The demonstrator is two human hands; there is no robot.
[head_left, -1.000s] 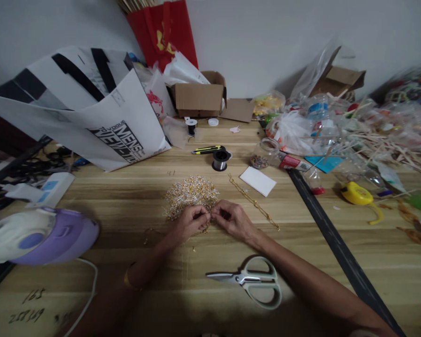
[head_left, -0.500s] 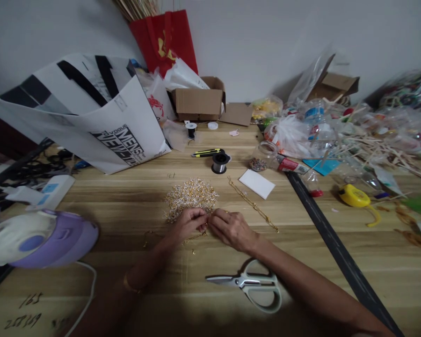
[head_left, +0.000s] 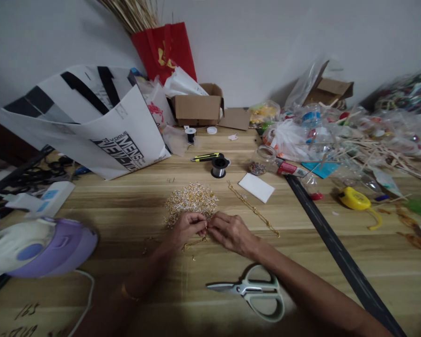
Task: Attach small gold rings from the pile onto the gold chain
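Observation:
My left hand [head_left: 188, 229] is closed in a pinch, and a thin gold chain [head_left: 195, 243] trails from beneath its fingertips onto the table. Fingertip to fingertip with it, my right hand [head_left: 233, 234] is pinched too; whatever it grips is too small and hidden to make out. Just beyond both hands lies a heap of gold and clear beaded pieces [head_left: 191, 201]. A longer gold chain [head_left: 254, 209] stretches across the wood to the right. Below my right wrist are scissors [head_left: 261, 292] with pale green handles. A tiny gold piece [head_left: 193, 258] lies near my left hand.
Behind the heap are a wire spool [head_left: 219, 167], a yellow-black cutter [head_left: 206, 157] and a white card [head_left: 257, 187]. A bead jar [head_left: 263, 159], tape measure [head_left: 354, 198] and plastic clutter fill the right. A white bag [head_left: 87, 140] and purple-white device [head_left: 52, 248] stand left.
The camera view has tilted slightly, so most things sit a little lower in the picture. Both hands keep their pinch in nearly the same place beside the heap.

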